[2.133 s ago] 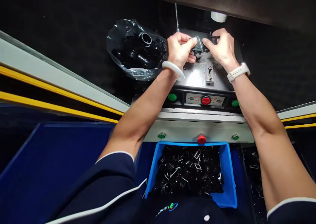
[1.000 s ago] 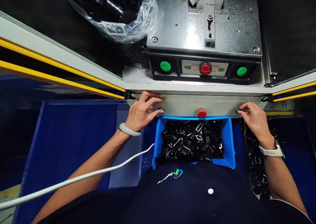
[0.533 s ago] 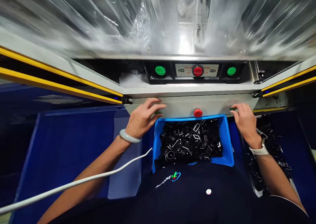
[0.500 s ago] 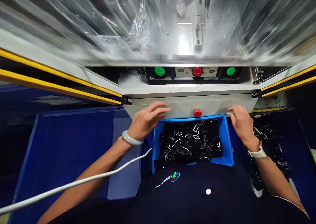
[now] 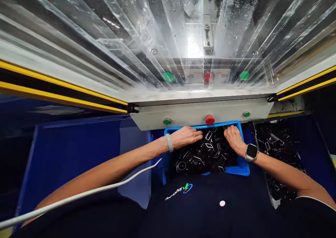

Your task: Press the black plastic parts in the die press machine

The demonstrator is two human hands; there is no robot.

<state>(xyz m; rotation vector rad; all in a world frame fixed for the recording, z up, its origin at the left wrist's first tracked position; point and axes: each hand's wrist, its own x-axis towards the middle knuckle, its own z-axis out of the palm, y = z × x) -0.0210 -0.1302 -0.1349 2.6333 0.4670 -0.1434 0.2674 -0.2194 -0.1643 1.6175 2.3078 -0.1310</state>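
Note:
A blue plastic bin (image 5: 242,161) stands against my body, filled with small black parts (image 5: 199,156), some with silvery frame shapes. My left hand (image 5: 187,136), with a pale bangle at the wrist, reaches over the bin's back left part. Its fingers are pressed together and bent down at the parts. Near the back right corner of the bin, my right hand (image 5: 233,137) has curled fingers low over the parts; a watch (image 5: 251,151) is on that wrist. Fingertips of both hands are partly hidden, and I cannot make out what they hold, if anything.
Behind the bin is a grey machine panel (image 5: 187,116) with a red button (image 5: 209,119) and two green buttons. A clear guard (image 5: 147,31) covers the machine above. More black parts (image 5: 275,143) lie at right. A white cable (image 5: 86,195) crosses my left arm.
Both hands have moved from the panel's green buttons down and inward into the bin, their fingers closing. The clear guard has come down over the inner row of buttons.

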